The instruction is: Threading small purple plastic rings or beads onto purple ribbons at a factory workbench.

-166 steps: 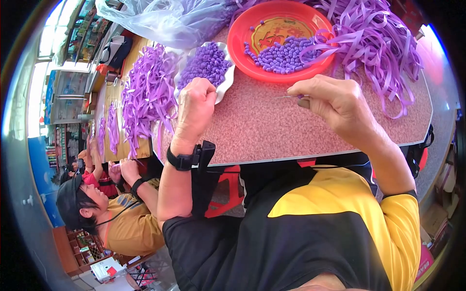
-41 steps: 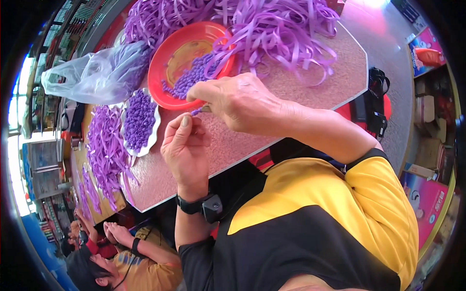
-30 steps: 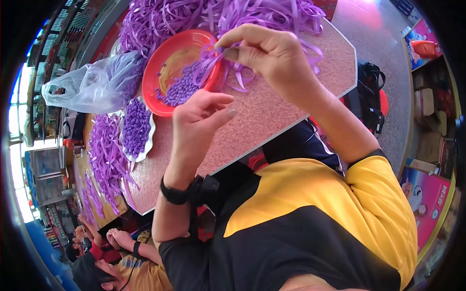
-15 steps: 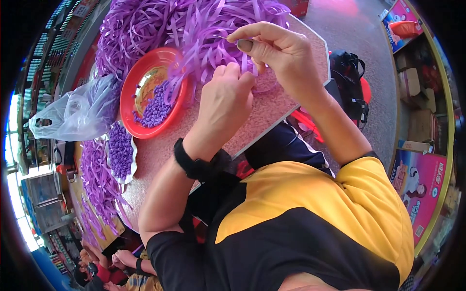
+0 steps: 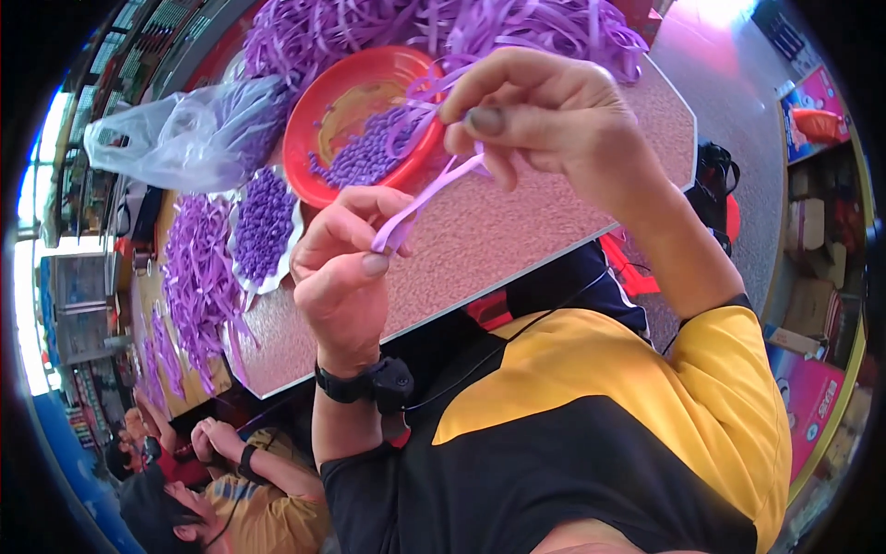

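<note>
A light purple ribbon (image 5: pixel 426 196) is stretched between my two hands over the table. My left hand (image 5: pixel 343 268) is closed on its looped lower end, thumb and fingers pinched together. My right hand (image 5: pixel 563 115) pinches the ribbon higher up, and more of it hangs in loops beside the fingers. Whether a small tool or bead is also in that pinch is hidden. Just behind the hands, a red bowl (image 5: pixel 302 138) holds many purple beads (image 5: pixel 369 152). A large heap of purple ribbons (image 5: pixel 341 37) lies along the far side of the table.
To the left are a scalloped white dish (image 5: pixel 293 222) of purple beads, a clear plastic bag (image 5: pixel 175 138) and another bundle of ribbons (image 5: pixel 197 249). The speckled pink table (image 5: pixel 517 231) ends at a pale edge near my body. Other people (image 5: pixel 268 499) sit at lower left.
My left hand has moved down and left, away from the right hand, turning thumb-up and drawing the ribbon into a taut loop. The view has shifted, showing more of the person at lower left.
</note>
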The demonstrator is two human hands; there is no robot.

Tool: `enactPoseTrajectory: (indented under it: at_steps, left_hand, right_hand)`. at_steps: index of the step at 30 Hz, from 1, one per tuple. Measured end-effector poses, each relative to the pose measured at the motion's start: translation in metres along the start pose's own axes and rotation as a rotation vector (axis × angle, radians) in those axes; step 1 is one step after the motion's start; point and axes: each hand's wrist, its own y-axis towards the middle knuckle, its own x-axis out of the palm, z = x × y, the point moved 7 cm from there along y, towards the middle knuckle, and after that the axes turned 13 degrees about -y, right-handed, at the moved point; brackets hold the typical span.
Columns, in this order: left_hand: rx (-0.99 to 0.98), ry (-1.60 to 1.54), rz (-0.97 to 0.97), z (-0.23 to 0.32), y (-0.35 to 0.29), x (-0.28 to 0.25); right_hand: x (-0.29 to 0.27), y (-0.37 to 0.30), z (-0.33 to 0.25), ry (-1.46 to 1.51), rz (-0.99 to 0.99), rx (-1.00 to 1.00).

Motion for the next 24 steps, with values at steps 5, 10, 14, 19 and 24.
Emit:
enactPoseTrajectory:
  at_steps: [5, 10, 14, 19, 24]
  left_hand:
    - [0.032, -0.132, -0.039, 0.013, -0.028, -0.023]
    - [-0.026, -0.671, 0.142, 0.007, -0.057, -0.066]
    - [-0.126, -0.550, 0.271, 0.003, -0.078, -0.076]
    - [-0.076, 0.061, 0.449, 0.020, -0.088, -0.086]
    - [0.143, 0.052, 0.664, 0.060, -0.101, -0.117]
  right_hand:
    - [0.067, 0.019, 0.016, -0.032, -0.321, 0.091]
    - [0.080, 0.029, 0.040, -0.072, -0.397, 0.284]
    - [0.059, 0.045, 0.043, -0.060, -0.205, 0.240]
    - [0.035, 0.052, 0.045, -0.098, -0.113, 0.162]
    - [0.019, 0.050, 0.042, -0.119, -0.060, 0.137]
